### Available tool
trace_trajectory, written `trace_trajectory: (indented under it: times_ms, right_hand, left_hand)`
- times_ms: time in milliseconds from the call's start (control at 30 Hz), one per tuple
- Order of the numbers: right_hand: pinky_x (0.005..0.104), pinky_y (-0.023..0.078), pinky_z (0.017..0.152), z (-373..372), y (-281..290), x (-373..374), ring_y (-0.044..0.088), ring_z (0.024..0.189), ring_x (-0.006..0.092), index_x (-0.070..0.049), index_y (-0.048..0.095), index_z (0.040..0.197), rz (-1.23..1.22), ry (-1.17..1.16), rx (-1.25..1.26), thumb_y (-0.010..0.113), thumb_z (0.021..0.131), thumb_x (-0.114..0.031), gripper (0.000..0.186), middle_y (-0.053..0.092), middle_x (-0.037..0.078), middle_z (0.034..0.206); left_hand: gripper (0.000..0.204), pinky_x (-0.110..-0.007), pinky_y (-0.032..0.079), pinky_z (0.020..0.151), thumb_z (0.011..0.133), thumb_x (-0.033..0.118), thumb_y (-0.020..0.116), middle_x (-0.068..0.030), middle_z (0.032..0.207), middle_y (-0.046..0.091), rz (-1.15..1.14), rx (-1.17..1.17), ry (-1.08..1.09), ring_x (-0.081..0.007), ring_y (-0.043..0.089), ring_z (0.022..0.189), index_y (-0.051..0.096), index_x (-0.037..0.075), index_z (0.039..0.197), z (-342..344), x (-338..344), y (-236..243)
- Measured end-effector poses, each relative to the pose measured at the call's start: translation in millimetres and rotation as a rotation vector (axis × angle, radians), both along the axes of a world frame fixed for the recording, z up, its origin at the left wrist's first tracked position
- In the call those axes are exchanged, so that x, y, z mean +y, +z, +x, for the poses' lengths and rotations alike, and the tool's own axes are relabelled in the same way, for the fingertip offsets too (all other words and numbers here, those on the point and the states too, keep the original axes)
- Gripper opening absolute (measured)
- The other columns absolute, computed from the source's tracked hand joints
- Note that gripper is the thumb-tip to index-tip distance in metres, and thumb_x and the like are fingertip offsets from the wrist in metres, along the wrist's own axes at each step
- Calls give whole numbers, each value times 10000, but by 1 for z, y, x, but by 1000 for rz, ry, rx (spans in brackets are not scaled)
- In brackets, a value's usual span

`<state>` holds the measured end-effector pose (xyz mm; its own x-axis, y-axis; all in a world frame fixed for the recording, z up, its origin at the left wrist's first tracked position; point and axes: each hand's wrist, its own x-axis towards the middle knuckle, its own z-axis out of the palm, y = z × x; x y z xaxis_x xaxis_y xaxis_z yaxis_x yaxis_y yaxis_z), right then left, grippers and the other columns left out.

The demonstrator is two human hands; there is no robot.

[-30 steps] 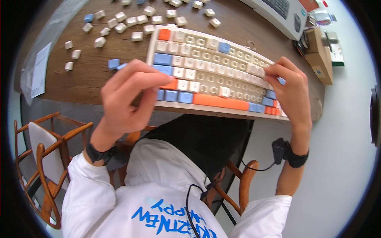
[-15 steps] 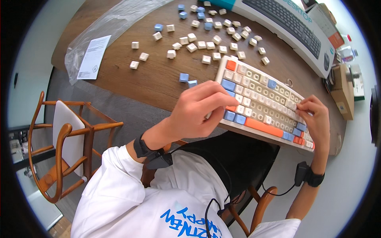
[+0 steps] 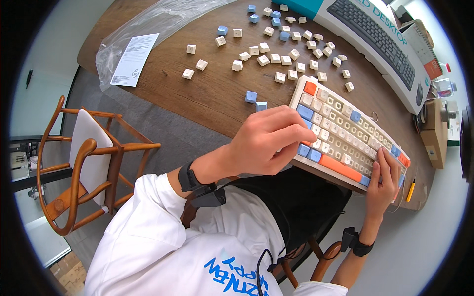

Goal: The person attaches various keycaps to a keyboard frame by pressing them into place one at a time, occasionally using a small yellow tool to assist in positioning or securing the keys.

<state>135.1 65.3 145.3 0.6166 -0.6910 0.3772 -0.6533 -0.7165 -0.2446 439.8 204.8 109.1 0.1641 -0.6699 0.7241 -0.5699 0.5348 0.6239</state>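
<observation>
A keyboard [image 3: 340, 173] with white, blue and orange keycaps lies slanted along the table's front edge; many bare key sockets show in its middle and upper rows. My left hand [image 3: 274, 140] rests over its left end, fingers curled in together at the keys there. Whatever lies between those fingertips is hidden. At the right part of the board my right hand [image 3: 385, 180] has its fingers stretched out, the tips on the keys, holding nothing that I can see. Two loose blue keycaps [image 3: 251, 96] lie just beyond my left hand.
Many loose white keycaps [image 3: 275, 58] and several blue ones are scattered across the wooden table [image 3: 173, 93]. Behind them lies a long keyboard box [image 3: 363, 37]. A clear plastic bag [image 3: 163, 24] and a paper sheet [image 3: 135, 60] lie at left, a yellow pen-like tool [image 3: 411, 190] at right.
My right hand has moved from a pinch at the keyboard's right side to stretched fingers on the keys. My left hand keeps its place on the board. The whole view has shifted a little.
</observation>
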Motion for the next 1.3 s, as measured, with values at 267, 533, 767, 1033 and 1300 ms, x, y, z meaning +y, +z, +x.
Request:
trace_trajectory:
  times_ms: [267, 533, 767, 1033, 1300]
  right_hand:
    - [407, 444, 1072, 0, -18, 5, 585, 1222, 310, 12, 677, 1315, -74, -24, -75, 605, 1024, -90, 317, 659, 130, 1323]
    - [433, 426, 1106, 2, -16, 6, 579, 1282, 326, 7, 680, 1333, -132, 58, 40, 561, 1027, -79, 339, 640, 155, 1393]
    - [442, 428, 1109, 7, -17, 10, 586, 1285, 344, 12, 693, 1313, -136, 31, -38, 555, 1009, -42, 338, 670, 164, 1351]
    - [448, 426, 1113, 6, -17, 7, 578, 1297, 358, 12, 693, 1311, -113, 44, -23, 560, 988, -18, 350, 644, 171, 1388]
    - [452, 437, 1105, 8, -16, 10, 580, 1286, 347, 2, 697, 1306, -147, 26, -45, 565, 958, 2, 371, 655, 165, 1366]
  left_hand:
    - [341, -308, 481, 594, 742, -134, 660, -53, 890, 685, -23, -27, 0, -212, 614, 711, 746, 61, 1008, -2, -1, -2]
    - [329, -313, 482, 597, 739, -119, 675, -54, 900, 691, -23, -54, -11, -221, 616, 704, 734, 58, 1010, -3, 0, -2]
    - [342, -312, 477, 590, 733, -122, 677, -56, 904, 700, -24, -78, -11, -219, 613, 697, 734, 58, 1018, -2, -1, -2]
    - [342, -309, 476, 586, 732, -122, 672, -56, 905, 703, -16, -92, -15, -220, 614, 697, 736, 58, 1016, -3, -1, -1]
    - [337, -308, 485, 583, 728, -121, 669, -56, 901, 706, -19, -96, -25, -218, 618, 693, 735, 56, 1006, -3, -2, -1]
